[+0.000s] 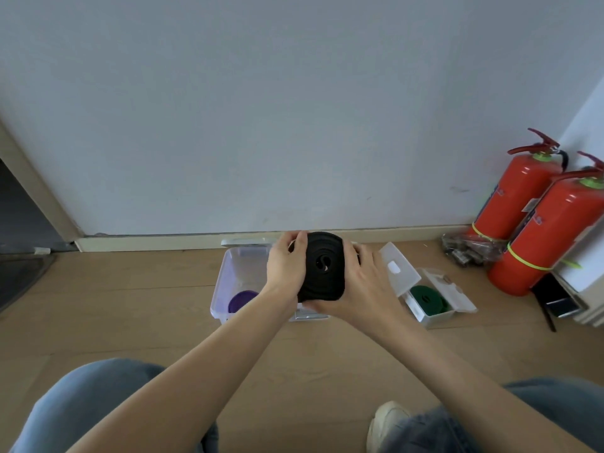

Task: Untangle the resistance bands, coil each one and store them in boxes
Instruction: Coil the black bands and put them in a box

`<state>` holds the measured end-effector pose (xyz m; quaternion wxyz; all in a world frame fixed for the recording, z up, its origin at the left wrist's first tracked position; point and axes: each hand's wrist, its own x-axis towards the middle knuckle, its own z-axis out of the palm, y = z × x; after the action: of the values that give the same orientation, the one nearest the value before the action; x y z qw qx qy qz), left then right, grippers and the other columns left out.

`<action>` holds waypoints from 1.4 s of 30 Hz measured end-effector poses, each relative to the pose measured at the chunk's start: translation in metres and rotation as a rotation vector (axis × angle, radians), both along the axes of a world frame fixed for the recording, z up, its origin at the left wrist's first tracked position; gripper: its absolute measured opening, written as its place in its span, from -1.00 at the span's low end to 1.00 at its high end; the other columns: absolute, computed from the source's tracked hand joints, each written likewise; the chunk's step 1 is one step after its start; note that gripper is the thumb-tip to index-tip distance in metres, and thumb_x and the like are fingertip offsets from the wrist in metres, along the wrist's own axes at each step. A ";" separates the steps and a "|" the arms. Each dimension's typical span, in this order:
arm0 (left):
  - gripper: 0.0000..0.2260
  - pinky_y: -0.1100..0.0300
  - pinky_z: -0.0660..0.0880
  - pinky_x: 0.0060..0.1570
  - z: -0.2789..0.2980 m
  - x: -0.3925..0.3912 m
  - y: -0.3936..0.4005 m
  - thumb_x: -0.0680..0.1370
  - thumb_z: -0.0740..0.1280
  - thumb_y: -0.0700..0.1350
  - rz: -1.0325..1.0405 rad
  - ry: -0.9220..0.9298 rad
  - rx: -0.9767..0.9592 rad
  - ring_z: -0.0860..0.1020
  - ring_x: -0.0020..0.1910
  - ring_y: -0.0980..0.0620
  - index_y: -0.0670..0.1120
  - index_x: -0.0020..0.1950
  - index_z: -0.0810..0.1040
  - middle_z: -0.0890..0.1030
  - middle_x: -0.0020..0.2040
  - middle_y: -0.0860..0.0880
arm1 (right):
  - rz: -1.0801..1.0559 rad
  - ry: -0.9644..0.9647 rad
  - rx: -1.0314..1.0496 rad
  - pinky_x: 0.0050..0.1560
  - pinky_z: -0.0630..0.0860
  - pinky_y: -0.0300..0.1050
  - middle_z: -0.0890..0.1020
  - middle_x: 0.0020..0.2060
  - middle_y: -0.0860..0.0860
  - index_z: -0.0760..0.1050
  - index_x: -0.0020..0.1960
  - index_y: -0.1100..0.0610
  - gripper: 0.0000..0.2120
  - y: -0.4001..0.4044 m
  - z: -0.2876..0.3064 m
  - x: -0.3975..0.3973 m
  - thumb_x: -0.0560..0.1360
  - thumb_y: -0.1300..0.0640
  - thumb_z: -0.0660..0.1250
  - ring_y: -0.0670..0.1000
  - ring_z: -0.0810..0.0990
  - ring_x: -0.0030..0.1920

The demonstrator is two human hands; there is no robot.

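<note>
Black rubber, wound into a flat coil: we find the black resistance band (324, 268) held at the centre of the frame, above the large clear box (225, 282) on the floor (130, 305).

Head view. Our left hand (285, 268) grips the coil's left edge, fingers curled over its top. Our right hand (366, 282) cups the right edge and underside, fingers wrapped behind it. The band is clear of the box, not yet stored.

Risks, as we judge them: the coil is held only by side pressure, so easing either hand before it sits in the box could let the rubber spring open and undo the winding. The purple band (242, 300) already lies in the box's lower left, so a careless drop could land on it rather than beside it.

Count: three bands in sight, one black, one purple, and one green band (428, 300) in the small white box (438, 317) at right. Two boxes, both open; the small one's lid (400, 268) stands raised. Two red fire extinguishers (516, 197) stand against the wall at far right.
</note>
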<state>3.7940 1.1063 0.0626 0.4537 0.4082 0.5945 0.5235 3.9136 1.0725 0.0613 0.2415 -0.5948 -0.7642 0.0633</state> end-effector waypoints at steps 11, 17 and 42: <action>-0.71 0.24 0.52 -0.13 -0.106 -0.051 0.095 0.60 0.17 -0.12 -0.161 0.482 -0.278 0.57 -0.16 0.04 -0.12 0.31 0.42 0.57 0.11 -0.06 | -0.099 0.221 -0.483 0.17 0.46 0.08 0.54 0.13 0.13 0.41 0.22 0.18 -0.24 0.136 -0.086 0.037 0.15 -0.17 0.51 0.15 0.46 0.21; -0.62 0.06 0.37 0.18 -0.202 -0.078 0.142 0.57 0.22 -0.10 -0.339 0.791 -0.241 0.44 0.23 -0.11 -0.06 0.39 0.35 0.41 0.32 -0.10 | 0.034 -0.171 -0.579 0.27 0.34 0.04 0.47 0.25 0.06 0.28 0.37 0.08 -0.12 0.194 -0.197 0.010 0.20 -0.33 0.41 0.11 0.37 0.28; -0.53 0.03 0.18 0.41 -0.287 -0.076 0.146 0.59 0.19 -0.10 -0.399 0.862 -0.029 0.22 0.44 -0.06 -0.05 0.50 0.18 0.13 0.52 0.07 | 0.106 -0.303 -0.779 0.41 0.19 0.06 -0.01 0.51 0.17 0.03 0.50 0.17 -0.20 0.269 -0.295 -0.011 0.42 0.16 0.42 0.20 0.06 0.48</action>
<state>3.7180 1.2518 -0.2239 0.2630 0.6880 0.6460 0.2004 3.9031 1.3412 -0.2341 -0.1201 -0.6042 -0.7395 0.2714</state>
